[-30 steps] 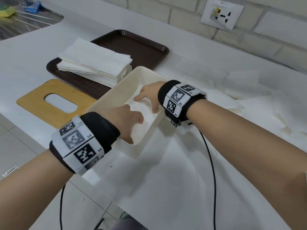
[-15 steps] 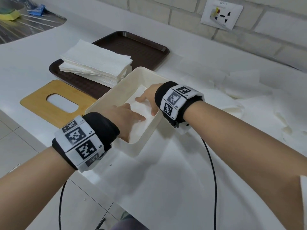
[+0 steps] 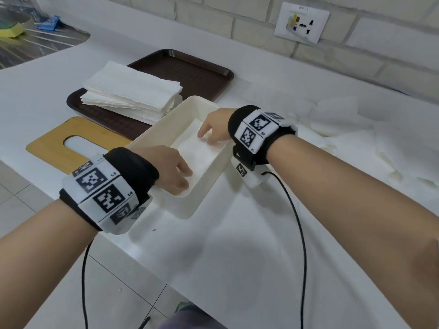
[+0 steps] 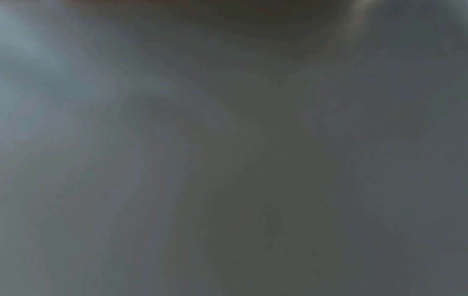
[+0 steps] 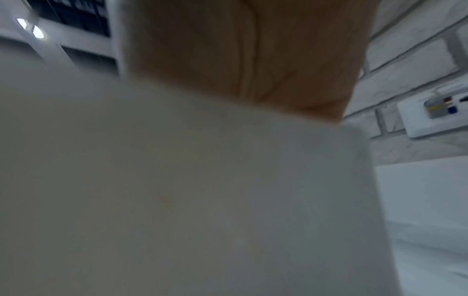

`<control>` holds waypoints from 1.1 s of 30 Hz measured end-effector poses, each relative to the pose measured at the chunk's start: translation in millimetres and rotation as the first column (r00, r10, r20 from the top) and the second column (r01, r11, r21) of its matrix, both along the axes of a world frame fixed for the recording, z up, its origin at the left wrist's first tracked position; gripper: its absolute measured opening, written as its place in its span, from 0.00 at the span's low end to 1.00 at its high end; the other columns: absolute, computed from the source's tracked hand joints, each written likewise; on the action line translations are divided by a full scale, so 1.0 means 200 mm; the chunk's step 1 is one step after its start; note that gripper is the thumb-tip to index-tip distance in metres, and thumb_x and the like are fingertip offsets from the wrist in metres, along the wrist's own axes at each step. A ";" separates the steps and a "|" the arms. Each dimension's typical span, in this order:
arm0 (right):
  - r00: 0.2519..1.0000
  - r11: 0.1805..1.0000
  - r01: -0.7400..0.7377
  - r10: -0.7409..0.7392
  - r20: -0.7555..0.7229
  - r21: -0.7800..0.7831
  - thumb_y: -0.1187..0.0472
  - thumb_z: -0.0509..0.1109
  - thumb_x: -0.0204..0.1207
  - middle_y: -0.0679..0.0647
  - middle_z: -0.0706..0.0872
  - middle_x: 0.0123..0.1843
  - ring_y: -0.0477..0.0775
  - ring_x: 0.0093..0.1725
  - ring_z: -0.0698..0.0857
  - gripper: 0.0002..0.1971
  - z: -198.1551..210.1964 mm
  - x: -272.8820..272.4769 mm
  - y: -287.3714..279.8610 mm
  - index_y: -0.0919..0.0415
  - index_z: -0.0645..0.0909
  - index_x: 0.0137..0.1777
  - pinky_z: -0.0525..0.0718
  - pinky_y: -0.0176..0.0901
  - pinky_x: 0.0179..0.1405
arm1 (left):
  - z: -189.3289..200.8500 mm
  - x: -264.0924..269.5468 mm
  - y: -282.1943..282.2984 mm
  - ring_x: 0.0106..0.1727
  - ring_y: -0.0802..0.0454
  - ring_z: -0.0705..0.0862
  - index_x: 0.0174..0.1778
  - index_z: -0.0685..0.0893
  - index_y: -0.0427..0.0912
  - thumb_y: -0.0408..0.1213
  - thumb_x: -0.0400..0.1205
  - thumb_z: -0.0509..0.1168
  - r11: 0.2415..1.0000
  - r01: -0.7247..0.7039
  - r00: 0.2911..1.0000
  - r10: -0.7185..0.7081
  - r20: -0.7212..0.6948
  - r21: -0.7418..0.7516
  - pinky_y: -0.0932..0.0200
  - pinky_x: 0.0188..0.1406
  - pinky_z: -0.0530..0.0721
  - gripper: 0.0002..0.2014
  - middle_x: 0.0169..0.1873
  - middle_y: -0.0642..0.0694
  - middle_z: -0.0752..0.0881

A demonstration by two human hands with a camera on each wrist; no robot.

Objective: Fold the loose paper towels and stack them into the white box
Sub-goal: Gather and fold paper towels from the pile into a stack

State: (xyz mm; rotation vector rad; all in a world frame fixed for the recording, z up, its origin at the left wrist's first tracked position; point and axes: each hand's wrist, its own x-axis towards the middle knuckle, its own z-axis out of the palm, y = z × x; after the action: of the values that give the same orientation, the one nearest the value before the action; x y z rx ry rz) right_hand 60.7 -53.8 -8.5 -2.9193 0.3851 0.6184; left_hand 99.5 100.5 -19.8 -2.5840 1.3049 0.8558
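Observation:
The white box point(image 3: 152, 137) stands on the counter in the head view. A folded paper towel point(image 3: 199, 156) lies flat inside it. My left hand point(image 3: 172, 169) reaches over the near left rim, its fingers pressing down on the towel's near end. At the far end my right hand point(image 3: 213, 130) rests on the towel with fingers spread. Loose unfolded paper towels point(image 3: 344, 119) lie on the counter to the right. The left wrist view is dark and blurred. The right wrist view shows my palm point(image 5: 253, 50) above the box's outer wall point(image 5: 177, 180).
A stack of folded towels point(image 3: 130, 93) sits on a brown tray point(image 3: 190, 72) behind the box. A wooden lid with a slot point(image 3: 52, 148) lies to the left. A wall socket point(image 3: 301, 22) is at the back, a sink point(image 3: 23, 48) at far left. The counter edge runs near my left wrist.
Both hands stay in the box on the towel; the left fingers have drawn slightly toward the near end. The box has not moved.

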 end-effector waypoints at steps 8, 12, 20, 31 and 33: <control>0.893 0.972 0.185 -0.228 0.388 0.145 0.56 0.63 0.79 0.51 0.81 0.61 0.51 0.62 0.78 0.11 0.08 -0.45 -0.12 0.56 0.81 0.59 0.76 0.44 0.63 | 0.21 -0.14 0.04 0.55 0.57 0.75 0.64 0.79 0.59 0.51 0.83 0.56 0.914 -0.081 0.997 0.080 -0.018 -0.397 0.62 0.57 0.67 0.15 0.53 0.59 0.79; 0.872 0.930 0.346 -0.368 0.323 0.125 0.56 0.65 0.78 0.51 0.81 0.57 0.53 0.58 0.80 0.08 0.00 -0.79 -0.20 0.57 0.81 0.53 0.78 0.49 0.61 | 0.27 -0.35 -0.01 0.39 0.63 0.78 0.61 0.81 0.56 0.49 0.82 0.58 0.767 0.027 0.999 0.006 0.048 -0.641 0.63 0.43 0.69 0.14 0.53 0.57 0.78; 0.832 0.826 0.550 -0.554 -0.002 -0.122 0.48 0.68 0.73 0.51 0.76 0.60 0.55 0.55 0.79 0.20 -0.23 -1.30 -0.27 0.54 0.73 0.61 0.71 0.43 0.44 | 0.06 -0.66 -0.33 0.43 0.55 0.79 0.57 0.82 0.54 0.49 0.81 0.60 0.766 0.145 0.986 -0.163 0.028 -0.626 0.57 0.48 0.77 0.11 0.49 0.56 0.79; 0.896 0.885 0.444 -0.438 0.075 -0.138 0.72 0.55 0.77 0.58 0.72 0.54 0.61 0.59 0.77 0.12 -0.29 -1.38 -0.24 0.57 0.74 0.52 0.67 0.45 0.43 | -0.13 -0.88 -0.60 0.51 0.52 0.79 0.60 0.81 0.51 0.46 0.80 0.64 0.854 0.219 0.968 -0.250 -0.003 -0.472 0.57 0.53 0.76 0.13 0.56 0.51 0.80; 0.891 0.884 0.452 -0.442 0.105 -0.119 0.70 0.56 0.78 0.56 0.75 0.55 0.60 0.59 0.78 0.11 -0.27 -1.40 -0.26 0.56 0.76 0.52 0.68 0.44 0.44 | -0.14 -0.90 -0.63 0.55 0.54 0.76 0.63 0.79 0.51 0.46 0.77 0.68 0.845 0.260 0.950 -0.310 -0.032 -0.468 0.61 0.55 0.73 0.18 0.60 0.51 0.79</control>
State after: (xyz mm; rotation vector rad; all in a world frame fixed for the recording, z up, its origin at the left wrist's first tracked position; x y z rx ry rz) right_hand -219.6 -106.6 -62.9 -2.8102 1.0939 0.4227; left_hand -80.9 -25.9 -48.6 -2.5769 2.0857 0.7035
